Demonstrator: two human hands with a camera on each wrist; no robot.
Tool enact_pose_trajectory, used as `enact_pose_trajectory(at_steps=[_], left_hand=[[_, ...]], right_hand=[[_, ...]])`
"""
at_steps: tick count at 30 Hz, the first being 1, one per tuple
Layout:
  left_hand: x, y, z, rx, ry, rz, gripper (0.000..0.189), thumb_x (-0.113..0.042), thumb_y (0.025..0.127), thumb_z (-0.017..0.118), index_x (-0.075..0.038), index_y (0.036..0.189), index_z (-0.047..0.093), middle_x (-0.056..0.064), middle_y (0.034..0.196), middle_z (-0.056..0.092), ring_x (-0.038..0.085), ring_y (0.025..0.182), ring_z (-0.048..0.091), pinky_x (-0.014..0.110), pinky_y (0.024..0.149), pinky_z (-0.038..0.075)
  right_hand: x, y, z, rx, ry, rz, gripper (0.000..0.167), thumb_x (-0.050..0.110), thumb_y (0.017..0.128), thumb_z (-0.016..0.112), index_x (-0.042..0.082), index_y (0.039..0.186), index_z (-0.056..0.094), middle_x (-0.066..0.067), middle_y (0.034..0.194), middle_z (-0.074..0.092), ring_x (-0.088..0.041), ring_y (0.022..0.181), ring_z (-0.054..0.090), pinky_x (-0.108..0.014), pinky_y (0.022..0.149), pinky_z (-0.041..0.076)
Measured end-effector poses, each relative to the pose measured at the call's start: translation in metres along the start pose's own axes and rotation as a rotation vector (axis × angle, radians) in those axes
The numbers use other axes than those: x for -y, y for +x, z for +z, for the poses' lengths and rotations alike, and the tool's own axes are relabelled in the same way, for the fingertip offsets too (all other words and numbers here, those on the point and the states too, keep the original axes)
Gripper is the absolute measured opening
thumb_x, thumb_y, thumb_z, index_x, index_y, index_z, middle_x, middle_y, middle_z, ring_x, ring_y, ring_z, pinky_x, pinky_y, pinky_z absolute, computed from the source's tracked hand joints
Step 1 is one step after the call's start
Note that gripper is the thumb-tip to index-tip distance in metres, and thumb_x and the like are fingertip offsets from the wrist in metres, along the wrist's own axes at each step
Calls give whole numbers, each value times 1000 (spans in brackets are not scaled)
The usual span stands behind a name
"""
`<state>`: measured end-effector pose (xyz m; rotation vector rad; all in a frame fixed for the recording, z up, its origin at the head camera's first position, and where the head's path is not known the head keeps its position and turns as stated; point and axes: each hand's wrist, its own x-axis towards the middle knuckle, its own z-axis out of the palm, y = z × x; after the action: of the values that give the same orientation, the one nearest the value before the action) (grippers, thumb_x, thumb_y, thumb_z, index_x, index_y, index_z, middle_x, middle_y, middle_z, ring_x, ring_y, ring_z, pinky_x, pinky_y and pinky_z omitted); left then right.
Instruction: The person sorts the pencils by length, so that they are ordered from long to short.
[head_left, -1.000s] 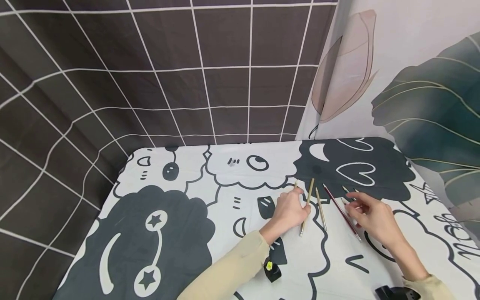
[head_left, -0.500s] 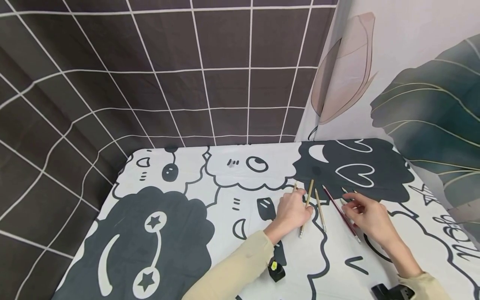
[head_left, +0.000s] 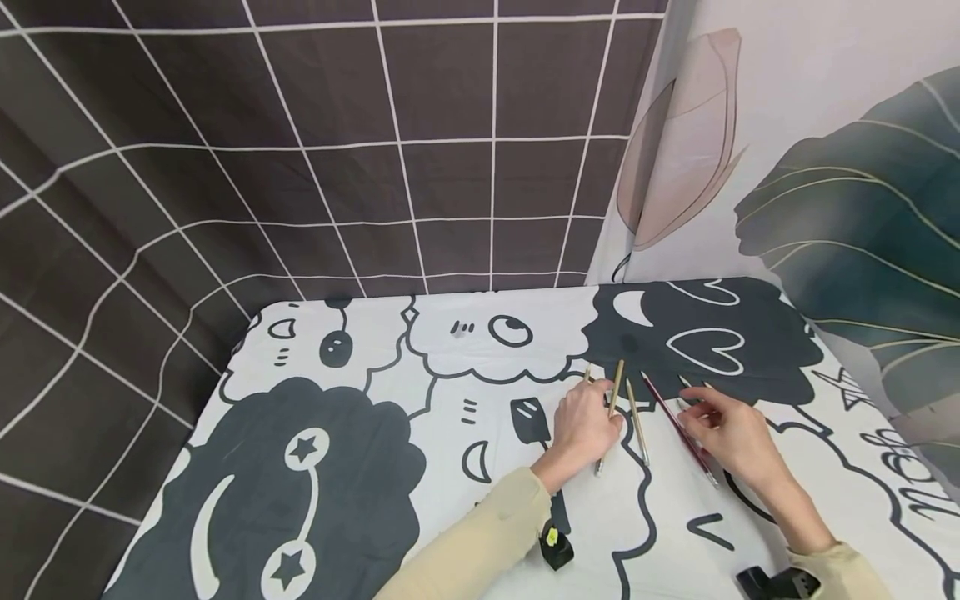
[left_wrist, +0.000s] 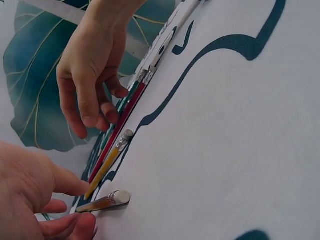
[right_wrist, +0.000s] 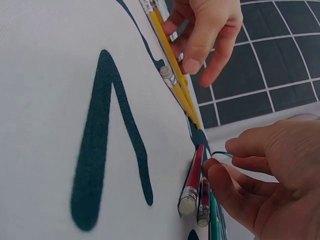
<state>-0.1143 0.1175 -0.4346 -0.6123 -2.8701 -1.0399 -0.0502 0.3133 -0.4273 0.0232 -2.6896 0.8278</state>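
On the desk (head_left: 607, 517), the left hand (head_left: 587, 423) is straddling a yellow pencil (left_wrist: 101, 203), grip unclear; the right hand (head_left: 735, 433) is hovering, fingers apart, by a red pencil (head_left: 677, 427); both are likely needing gentle pinching.

From where I stand, a white cloth with dark cartoon prints (head_left: 446, 417) lies before a dark brown fabric hanging with white grid lines (head_left: 337, 167). At the right, behind the cloth, is a white hanging with leaf prints (head_left: 825, 183). On the cloth, between the bare left hand (head_left: 583, 427) and the bare right hand (head_left: 735, 437), lie, from left to right: a slender yellow pencil (head_left: 615, 387), a second yellow pencil (head_left: 637, 422) and a dark red pencil (head_left: 678, 429).
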Motion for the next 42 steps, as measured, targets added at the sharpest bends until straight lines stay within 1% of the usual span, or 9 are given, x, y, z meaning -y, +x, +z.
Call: enact_pose_trajectory(at_steps=[5, 11, 16, 19, 25, 30, 35, 42], left_hand=[[-1, 1, 3, -15, 19, -1, 40, -14, 76, 82, -13, 116, 73, -1, 86, 63, 15, 72, 63, 25, 57, 46], [-2, 2, 6, -11, 25, -15, 40, -12, 76, 82, -13, 115, 73, -1, 88, 63, 15, 71, 63, 25, 58, 48], [-1, 2, 6, 3, 14, 0, 41, -8, 76, 81, -11, 116, 72, 1, 91, 62, 15, 71, 63, 24, 58, 48], [0, 2, 6, 11, 10, 17, 41, -5, 76, 80, -9, 116, 72, 1, 90, 61, 15, 70, 62, 23, 57, 47], [0, 3, 7, 16, 24, 38, 37, -5, 76, 79, -9, 112, 73, -1, 84, 57, 14, 68, 60, 21, 56, 46], [0, 4, 8, 7, 50, 59, 30, -4, 75, 78, -8, 105, 76, -1, 81, 56, 13, 69, 60, 22, 57, 46], [0, 4, 9, 8, 88, 58, 26, -5, 74, 77, -10, 100, 77, -1, 79, 55, 13, 69, 59, 22, 57, 47], [-1, 5, 9, 0, 122, 71, 20, -6, 75, 76, -10, 95, 77, 0, 78, 56, 14, 68, 60, 23, 56, 47]], right_hand=[[1, 1, 1, -7, -4, 4, 30, -10, 79, 74, -8, 108, 66, -7, 75, 65, -16, 60, 57, -25, 42, 45], [1, 1, 3, -17, -10, 12, 31, -11, 78, 74, -9, 107, 66, -9, 76, 65, -18, 60, 59, -24, 42, 45], [0, 4, 6, -42, -26, -16, 33, -13, 75, 76, -10, 106, 67, -8, 76, 65, -18, 60, 57, -24, 45, 43], [0, 6, 8, -53, -38, -31, 34, -13, 73, 78, -10, 106, 67, -8, 77, 65, -17, 61, 56, -24, 48, 42], [-1, 7, 11, -57, -51, -35, 37, -11, 71, 80, -9, 106, 68, -11, 81, 65, -18, 63, 54, -27, 51, 41], [-1, 7, 12, -35, -67, -25, 36, -8, 72, 81, -7, 106, 68, -10, 80, 64, -17, 62, 52, -28, 51, 40], [0, 8, 13, -5, -78, -7, 35, -6, 73, 81, -6, 106, 69, -7, 79, 63, -16, 62, 50, -29, 51, 38], [3, 9, 14, 32, -86, 20, 33, -5, 75, 80, -6, 106, 69, -7, 79, 64, -18, 63, 55, -31, 52, 42]])
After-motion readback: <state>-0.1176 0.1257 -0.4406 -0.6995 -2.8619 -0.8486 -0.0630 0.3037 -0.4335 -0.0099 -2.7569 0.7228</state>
